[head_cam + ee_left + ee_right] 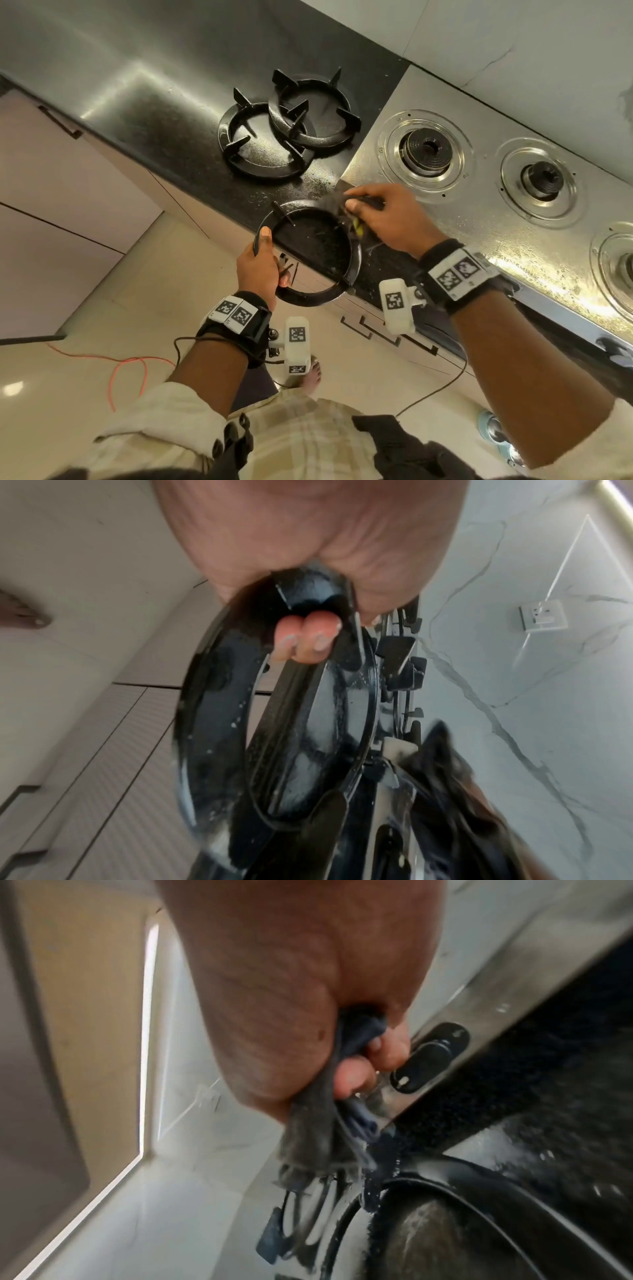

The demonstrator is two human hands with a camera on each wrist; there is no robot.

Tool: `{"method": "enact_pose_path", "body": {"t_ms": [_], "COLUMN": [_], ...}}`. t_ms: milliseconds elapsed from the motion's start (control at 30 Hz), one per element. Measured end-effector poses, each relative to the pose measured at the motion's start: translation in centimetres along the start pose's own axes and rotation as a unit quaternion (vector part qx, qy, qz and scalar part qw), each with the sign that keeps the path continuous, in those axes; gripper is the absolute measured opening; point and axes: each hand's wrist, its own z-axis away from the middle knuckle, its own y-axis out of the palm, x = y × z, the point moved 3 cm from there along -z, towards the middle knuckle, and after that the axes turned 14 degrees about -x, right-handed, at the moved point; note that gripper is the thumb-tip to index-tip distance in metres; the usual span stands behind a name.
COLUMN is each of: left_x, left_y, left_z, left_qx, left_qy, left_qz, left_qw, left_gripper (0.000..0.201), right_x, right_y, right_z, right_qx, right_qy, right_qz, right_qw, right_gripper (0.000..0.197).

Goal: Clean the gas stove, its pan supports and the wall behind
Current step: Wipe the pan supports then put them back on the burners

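Holding tight, the left hand (262,265) wraps its fingers (310,639) round the rim of a black pan support (308,250), with the thumb lying flat along the top of the ring. This arm reaches up from below, and its wrist wears a black band with square patterned tags. The right hand (383,216) is bunched up round a dark wet cloth (315,1137), and a bit of yellow peeks out under the fingers in the head view. It presses the cloth on the far side of the same ring, right by the corner of the stove. That wrist has a band with tags too.

The ring looks shiny and wet, with little white drops and soapy spots on it. It sits at the front edge of the dark counter (164,130), and part of it hangs out past the edge. Two more black pan supports (287,126) lie farther back on the counter, one leaning over the other. The silver stove top (479,219) is to the right, with round burners (426,149) showing bare. One black knob (428,1058) sits on its front. A pale marble wall (513,41) stands behind.
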Motion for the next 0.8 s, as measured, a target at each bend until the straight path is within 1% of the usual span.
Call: {"method": "enact_pose_path", "body": {"t_ms": [67,133,167,233,267,333,400,467,500,533,600,667,700,800], "left_x": [0.0,0.3,0.6,1.0,1.2,1.3,1.4,1.4,1.4,1.2,0.7,0.2,0.1,-0.1], "left_y": [-0.3,-0.9,-1.1,-1.3,-1.3,-1.1,-0.9,-0.8,-0.8,-0.8,-0.9,-1.1,-1.1,-0.9], "left_z": [-0.5,-1.2,-1.5,-1.7,-1.6,-1.2,-0.7,-0.3,-0.1,0.1,0.5,0.7,0.8,1.1], "left_qx": [-0.022,-0.037,-0.038,-0.035,-0.029,-0.010,0.017,0.051,0.068,0.081,0.088,0.088,0.091,0.098], "left_qy": [-0.021,-0.044,-0.053,-0.060,-0.059,-0.063,-0.073,-0.081,-0.086,-0.091,-0.101,-0.113,-0.114,-0.122], "left_qz": [0.034,0.065,0.078,0.089,0.087,0.088,0.098,0.096,0.100,0.108,0.134,0.159,0.163,0.173], "left_qw": [0.999,0.996,0.995,0.994,0.994,0.994,0.992,0.991,0.989,0.987,0.982,0.977,0.976,0.972], "left_gripper": [0.035,0.037,0.037,0.037,0.037,0.039,0.047,0.069,0.078,0.082,0.085,0.085,0.085,0.089], "right_x": [-0.8,-1.6,-1.7,-0.9,-0.2,1.3,3.4,5.5,6.7,7.6,9.0,9.6,9.5,8.9], "right_y": [-0.7,-0.3,0.2,1.5,2.2,3.6,4.9,6.4,7.2,8.1,10.0,11.5,12.1,13.0], "right_z": [1.0,2.5,3.2,4.5,4.9,5.2,5.0,4.5,4.2,3.9,3.4,3.3,3.3,2.9], "right_qx": [-0.069,-0.102,-0.096,-0.063,-0.051,-0.035,-0.029,-0.028,-0.022,-0.011,0.010,0.021,0.025,0.050], "right_qy": [0.030,0.060,0.069,0.072,0.061,0.009,-0.066,-0.139,-0.165,-0.186,-0.225,-0.245,-0.242,-0.204], "right_qz": [-0.055,-0.068,-0.076,-0.093,-0.098,-0.089,-0.052,0.018,0.070,0.132,0.240,0.292,0.302,0.295], "right_qw": [0.996,0.991,0.990,0.991,0.992,0.995,0.996,0.990,0.983,0.974,0.944,0.924,0.922,0.932], "right_gripper": [0.018,0.015,0.015,0.017,0.018,0.020,0.022,0.025,0.027,0.028,0.025,0.020,0.019,0.021]}}
